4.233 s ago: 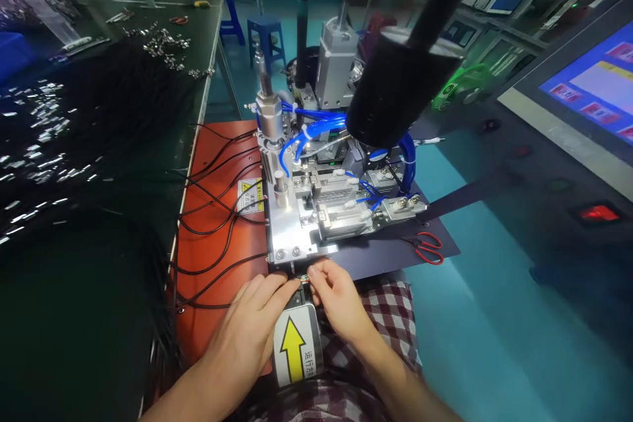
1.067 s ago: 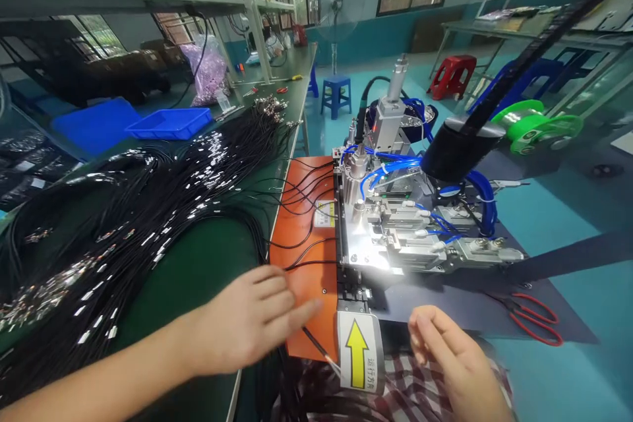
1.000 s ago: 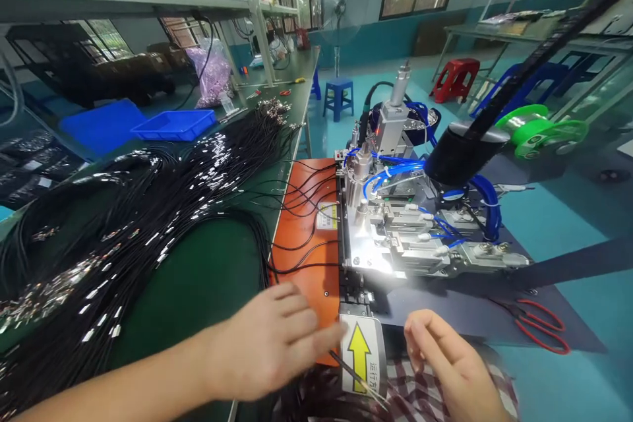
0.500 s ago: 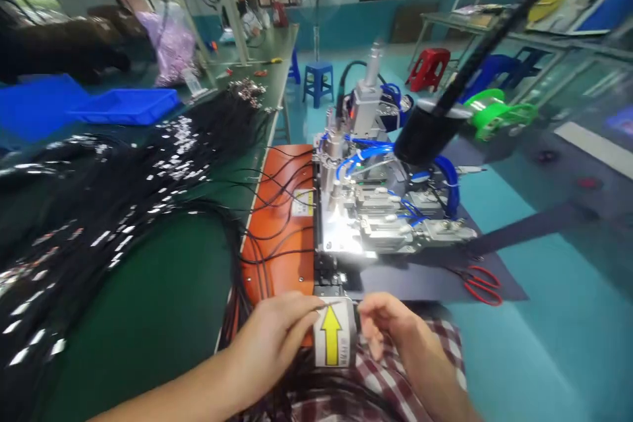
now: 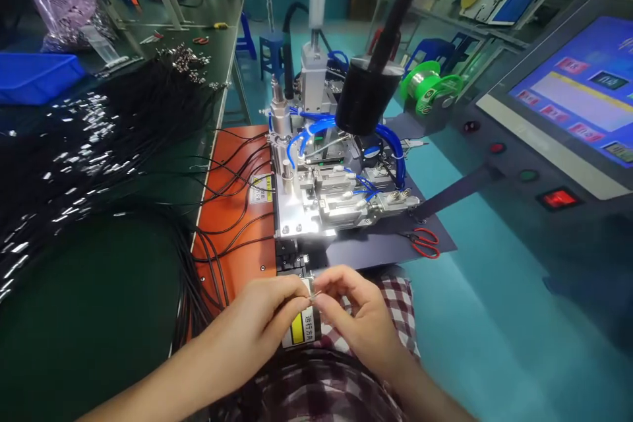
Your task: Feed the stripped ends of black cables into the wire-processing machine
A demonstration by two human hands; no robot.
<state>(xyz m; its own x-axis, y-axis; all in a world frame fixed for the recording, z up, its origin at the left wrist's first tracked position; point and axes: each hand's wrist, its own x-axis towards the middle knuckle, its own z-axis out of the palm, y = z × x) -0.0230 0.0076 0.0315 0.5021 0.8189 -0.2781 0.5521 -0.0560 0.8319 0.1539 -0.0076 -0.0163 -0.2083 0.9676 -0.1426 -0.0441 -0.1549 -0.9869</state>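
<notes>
My left hand (image 5: 270, 313) and my right hand (image 5: 353, 316) meet over the labelled end of the machine, fingertips nearly touching. Each is pinched closed around something small and thin between them, too small to name. Below the fingers is a white label with a yellow arrow (image 5: 297, 330), partly covered by my left hand. Just beyond stands the metal machine (image 5: 341, 201) with blue tubes. Black cables (image 5: 237, 244) cross the orange plate (image 5: 217, 178) to its left.
Bundles of black cables (image 5: 133, 119) lie on the green table (image 5: 99, 277) at left. Red-handled scissors (image 5: 425, 242) rest on the grey base. A black cylinder (image 5: 368, 95) hangs over the machine. A control screen (image 5: 583, 92) and a green spool (image 5: 429, 87) are at right.
The view has turned to the right, bringing the control screen in. My right hand has closed in on my left, and their fingertips now come together in pinches.
</notes>
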